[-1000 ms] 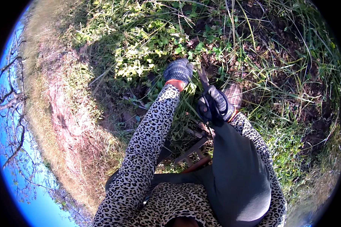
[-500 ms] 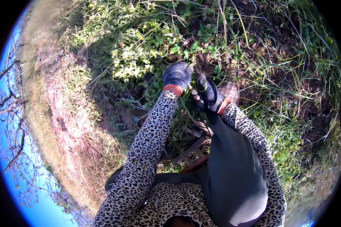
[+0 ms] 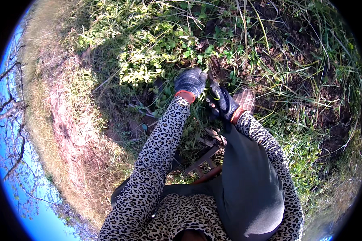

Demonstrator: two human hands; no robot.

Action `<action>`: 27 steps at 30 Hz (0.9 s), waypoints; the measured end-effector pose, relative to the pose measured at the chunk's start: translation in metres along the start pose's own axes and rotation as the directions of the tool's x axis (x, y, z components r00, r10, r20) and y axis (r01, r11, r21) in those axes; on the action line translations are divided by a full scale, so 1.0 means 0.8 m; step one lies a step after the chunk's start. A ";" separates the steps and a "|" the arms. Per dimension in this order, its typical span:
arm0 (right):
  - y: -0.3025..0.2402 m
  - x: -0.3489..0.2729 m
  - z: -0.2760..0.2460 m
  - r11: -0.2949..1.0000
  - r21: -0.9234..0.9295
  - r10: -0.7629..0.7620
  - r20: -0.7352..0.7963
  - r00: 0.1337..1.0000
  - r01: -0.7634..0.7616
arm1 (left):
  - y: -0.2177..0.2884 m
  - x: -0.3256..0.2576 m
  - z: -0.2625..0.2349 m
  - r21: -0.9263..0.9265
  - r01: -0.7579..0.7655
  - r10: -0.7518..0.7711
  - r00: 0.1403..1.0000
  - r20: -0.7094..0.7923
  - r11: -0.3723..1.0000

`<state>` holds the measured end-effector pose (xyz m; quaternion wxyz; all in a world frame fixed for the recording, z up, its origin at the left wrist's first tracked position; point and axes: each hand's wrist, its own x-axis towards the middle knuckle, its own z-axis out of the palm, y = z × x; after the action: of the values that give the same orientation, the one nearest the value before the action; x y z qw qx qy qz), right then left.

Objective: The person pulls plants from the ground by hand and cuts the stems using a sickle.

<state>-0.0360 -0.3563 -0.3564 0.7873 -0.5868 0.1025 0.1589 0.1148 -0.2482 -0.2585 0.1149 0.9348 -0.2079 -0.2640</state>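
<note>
My left hand [image 3: 190, 82], in a dark grey knit glove with an orange cuff, is closed low among the weeds. A bit of pale green plant [image 3: 205, 74] shows at its fingertips; the rest of its grip is hidden. Just to the right, my right hand [image 3: 224, 103], in a matching glove, has its fingers curled round a narrow brownish blade-like tool [image 3: 211, 74]. That tool points away from me into the soil, and its handle is hidden in the glove. Leafy green weeds [image 3: 142, 66] grow beyond and left of my left hand.
A plaid shoe [image 3: 245, 99] stands right beside my right wrist. My knee in dark grey trousers [image 3: 249, 180] rises between my arms. Below lies a low frame with an orange-red edge [image 3: 207, 175]. Long grass [image 3: 285, 80] and dark soil spread right; bare reddish ground [image 3: 74, 124] lies left.
My left hand has shifted very slightly down and turned a little. My right hand stays close beside it with the tool, nearly unmoved.
</note>
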 end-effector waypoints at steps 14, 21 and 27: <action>-0.091 -0.026 0.018 0.653 0.715 0.244 0.112 0.963 -0.248 | -0.246 -0.180 -0.025 0.462 -0.234 0.042 0.921 0.388 0.855; -0.082 -0.029 0.015 0.237 0.943 0.042 0.231 0.972 -0.234 | -0.491 -0.460 -0.033 0.761 -0.113 -0.732 0.217 0.646 0.638; -0.079 -0.051 0.008 0.284 0.951 -0.016 0.134 0.991 -0.124 | -0.353 -0.291 -0.061 0.239 0.208 -0.199 0.978 -0.062 0.949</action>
<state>-0.0504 -0.3724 -0.2840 0.9803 0.0140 0.1507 0.1266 0.0535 0.1124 -0.2060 -0.0248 0.9631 -0.1392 -0.2292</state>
